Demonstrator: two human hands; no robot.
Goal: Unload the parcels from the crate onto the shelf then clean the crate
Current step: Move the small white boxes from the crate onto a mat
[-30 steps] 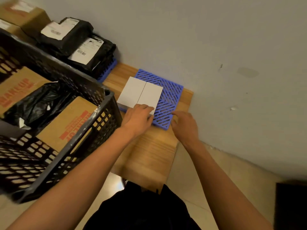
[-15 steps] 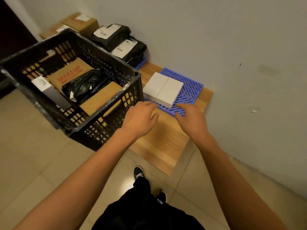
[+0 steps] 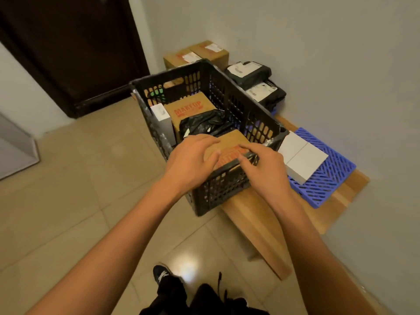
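Black lattice plastic makes up the crate (image 3: 227,123), which stands on the floor tiles hard against the low wooden shelf (image 3: 256,223), so each parcel needs only a short carry from one to the other. Both hands reach over its near rim. The left hand (image 3: 193,160) lies with fingers spread and almost straight on the near cardboard box (image 3: 229,142), at the crate's 6 o'clock corner; the right hand (image 3: 263,164) hovers at the box's 3 o'clock edge, fingers loosely bent and holding nothing. Neither hand grips yet. I judge they are set to either side so the box can be lifted level between them.

Four parcels remain inside: that box, a black bag (image 3: 204,123) at the centre, the "MAKEUP" box (image 3: 188,108) toward 12 o'clock, and a white box (image 3: 161,119) standing on edge at 9 o'clock, likely wedged upright to save room. On the shelf, at 3 o'clock from the crate, white boxes (image 3: 302,158) sit on a blue mat (image 3: 327,178), which probably keeps goods off the wood. Bagged parcels (image 3: 256,83) and brown cartons (image 3: 197,54) line the wall toward 12 o'clock. Unloading looks about half done; cleaning waits.
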